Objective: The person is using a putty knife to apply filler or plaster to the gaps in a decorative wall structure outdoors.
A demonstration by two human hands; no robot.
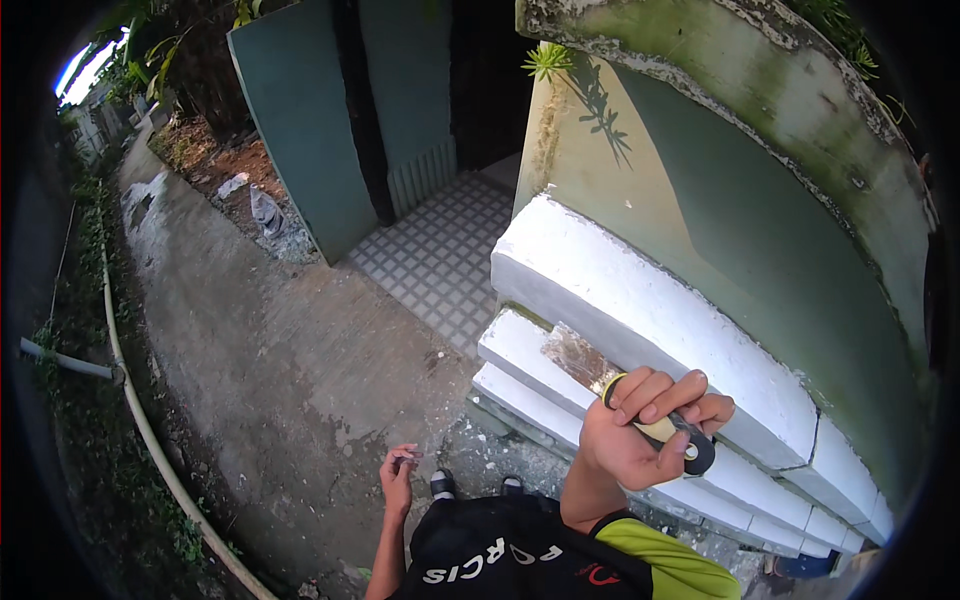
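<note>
Brushing white onto stepped ledge (pixel 640 300) w/ right hand (pixel 640 430) clamped on paintbrush (pixel 600 372): top steps covered, wall (pixel 740 220) above unpainted; left hand (pixel 398 470) loosely curled.

No packages, signs or screens are to be seen. The only lettering is a white printed legend on the black fabric garment (pixel 500 550) worn by the person, at the lower edge of the view between the two forearms; it is curved by the lens. Beside it, a small red emblem (pixel 597 574) is printed where the black fabric meets a yellow-green sleeve (pixel 670 565).
</note>
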